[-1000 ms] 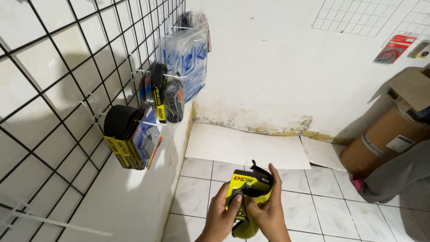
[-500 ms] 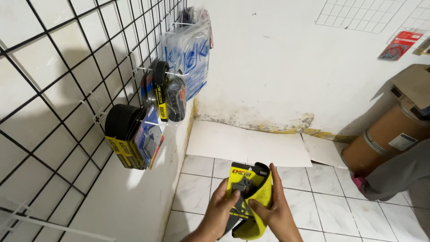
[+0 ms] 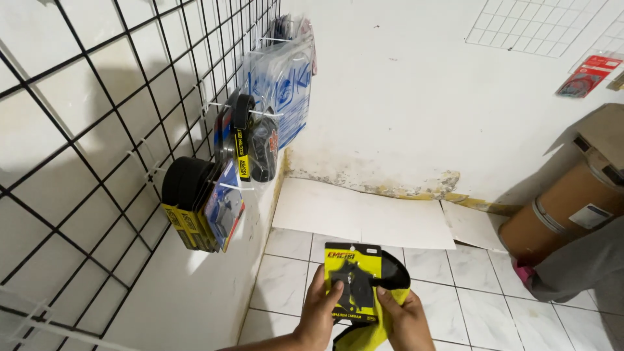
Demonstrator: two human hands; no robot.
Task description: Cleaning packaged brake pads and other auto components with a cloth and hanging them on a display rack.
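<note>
- The left hand (image 3: 320, 311) pinches a flat yellow-and-black carded blister pack (image 3: 353, 281) by its lower left edge, thumb pressed across the front where a dark moulded part shows under the clear plastic.
- The right hand (image 3: 402, 318) grips the same pack from the right, fingers closed on its edge together with a yellow-and-black cloth (image 3: 376, 328) that is bunched behind and below the card.
- The pack is held upright, low in the view, above the white tiled floor (image 3: 292, 279) and well apart from the black wire grid panel (image 3: 97, 130) on the left wall.
- On that grid, white hooks carry similar goods: a bundle of yellow-edged carded packs (image 3: 198, 208) lowest, another bundle with dark round parts (image 3: 250, 140) above it, and clear blue-printed bags (image 3: 283, 78) highest.
- The step in hand looks like wiping or checking the pack (the cloth suggests cleaning).
- Any next move would call for freeing one hand from the cloth and lining up the hole at the card's top with a hook.
- A brown cardboard drum (image 3: 565, 208) lies tilted at the right wall.
</note>
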